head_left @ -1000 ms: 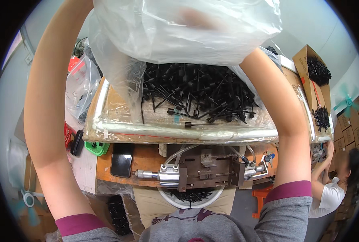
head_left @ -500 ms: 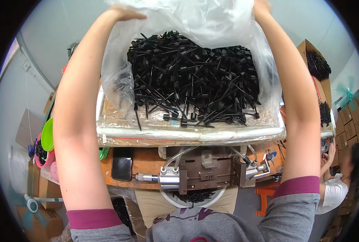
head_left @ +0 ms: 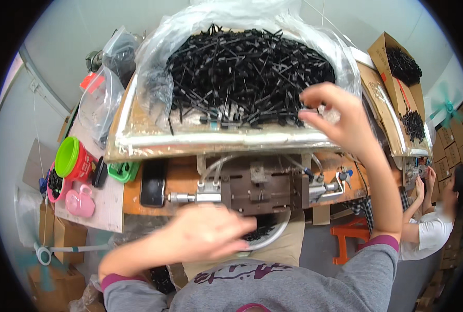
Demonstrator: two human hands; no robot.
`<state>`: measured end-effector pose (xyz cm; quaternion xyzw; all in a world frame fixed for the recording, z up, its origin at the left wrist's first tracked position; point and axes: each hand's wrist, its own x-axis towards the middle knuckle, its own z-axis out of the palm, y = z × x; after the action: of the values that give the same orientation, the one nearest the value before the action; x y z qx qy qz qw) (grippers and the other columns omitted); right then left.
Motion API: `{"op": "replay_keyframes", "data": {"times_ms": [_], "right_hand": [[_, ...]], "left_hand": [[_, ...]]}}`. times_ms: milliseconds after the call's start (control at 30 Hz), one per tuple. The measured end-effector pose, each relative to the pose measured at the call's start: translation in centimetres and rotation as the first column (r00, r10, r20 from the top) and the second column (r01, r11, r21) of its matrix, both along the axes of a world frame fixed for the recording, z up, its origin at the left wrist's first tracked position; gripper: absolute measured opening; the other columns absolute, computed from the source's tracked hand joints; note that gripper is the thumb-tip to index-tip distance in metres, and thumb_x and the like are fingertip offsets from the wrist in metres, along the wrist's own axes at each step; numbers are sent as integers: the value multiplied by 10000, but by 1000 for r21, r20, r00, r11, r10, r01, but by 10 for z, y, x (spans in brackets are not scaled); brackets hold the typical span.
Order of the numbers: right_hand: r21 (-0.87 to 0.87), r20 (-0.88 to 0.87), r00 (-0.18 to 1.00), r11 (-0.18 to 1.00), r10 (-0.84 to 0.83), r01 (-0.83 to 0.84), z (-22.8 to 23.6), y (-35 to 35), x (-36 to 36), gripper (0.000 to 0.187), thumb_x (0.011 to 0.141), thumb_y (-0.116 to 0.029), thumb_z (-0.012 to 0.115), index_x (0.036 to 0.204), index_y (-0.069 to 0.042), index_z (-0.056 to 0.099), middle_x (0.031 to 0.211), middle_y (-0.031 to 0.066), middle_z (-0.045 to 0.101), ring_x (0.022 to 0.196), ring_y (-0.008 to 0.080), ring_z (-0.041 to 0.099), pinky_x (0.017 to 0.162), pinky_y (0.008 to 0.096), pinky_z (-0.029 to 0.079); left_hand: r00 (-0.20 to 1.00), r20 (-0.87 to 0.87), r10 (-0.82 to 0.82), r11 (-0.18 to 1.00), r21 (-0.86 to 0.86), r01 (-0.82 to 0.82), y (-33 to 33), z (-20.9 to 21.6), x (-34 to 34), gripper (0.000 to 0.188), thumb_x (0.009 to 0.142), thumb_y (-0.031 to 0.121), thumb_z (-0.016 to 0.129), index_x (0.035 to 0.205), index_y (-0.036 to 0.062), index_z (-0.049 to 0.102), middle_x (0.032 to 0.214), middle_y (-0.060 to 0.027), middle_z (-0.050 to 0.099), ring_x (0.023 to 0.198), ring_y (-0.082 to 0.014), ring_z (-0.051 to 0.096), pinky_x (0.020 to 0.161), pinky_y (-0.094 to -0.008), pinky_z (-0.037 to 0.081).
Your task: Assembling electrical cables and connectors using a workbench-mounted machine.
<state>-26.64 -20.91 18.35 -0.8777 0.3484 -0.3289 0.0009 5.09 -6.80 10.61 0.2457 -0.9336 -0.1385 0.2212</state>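
Observation:
A heap of black plastic pieces with thin stems (head_left: pixel 252 73) lies on a plastic-wrapped board, with a clear plastic bag (head_left: pixel 156 67) folded back around it. My right hand (head_left: pixel 340 117) hovers at the heap's right front side, thumb and fingers apart, and nothing shows between them. Blurred by motion, my left hand (head_left: pixel 205 231) is in front of the metal bench fixture (head_left: pixel 257 193), its thumb apart from its fingers and no object visible in it. Below the fixture, a white round basket (head_left: pixel 275 239) with black pieces is partly hidden by that hand.
A black phone (head_left: pixel 153 183) lies left of the fixture. Farther left are a green-rimmed red bucket (head_left: pixel 78 164), a pink mug (head_left: pixel 80 202) and a green tray (head_left: pixel 124 171). At right are a cardboard box (head_left: pixel 385 65), an orange stool (head_left: pixel 346 236) and a co-worker (head_left: pixel 432 234).
Both hands have let go of the plastic bag and come down toward me. The bag has settled back behind the heap, uncovering more of it.

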Motion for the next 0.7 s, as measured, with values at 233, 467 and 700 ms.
{"op": "replay_keyframes", "data": {"times_ms": [233,467,700], "right_hand": [[55,116,964,970,-241,236,-60,35,-2,107,874,-80,751,963,-63,695,909,54,671,785,233,678,667,353,530],[-385,-22,987,913,-157,136,-87,-12,51,207,816,-14,676,1005,-100,670,1004,36,618,939,250,678,694,390,581],[-333,-114,971,929,-211,163,-95,-38,70,207,798,-40,728,997,-83,691,1041,42,605,969,246,681,745,404,595]], "left_hand": [[982,117,150,961,218,-172,103,-237,-54,280,820,204,739,1056,59,701,910,-74,656,907,-285,644,813,-403,539],[911,287,298,952,-15,-307,123,-333,-83,209,780,108,625,968,35,684,876,-85,648,859,-261,639,739,-371,539],[943,222,247,963,51,-264,134,-328,-77,72,783,111,631,841,71,648,843,-83,648,831,-250,664,678,-367,566]]}}
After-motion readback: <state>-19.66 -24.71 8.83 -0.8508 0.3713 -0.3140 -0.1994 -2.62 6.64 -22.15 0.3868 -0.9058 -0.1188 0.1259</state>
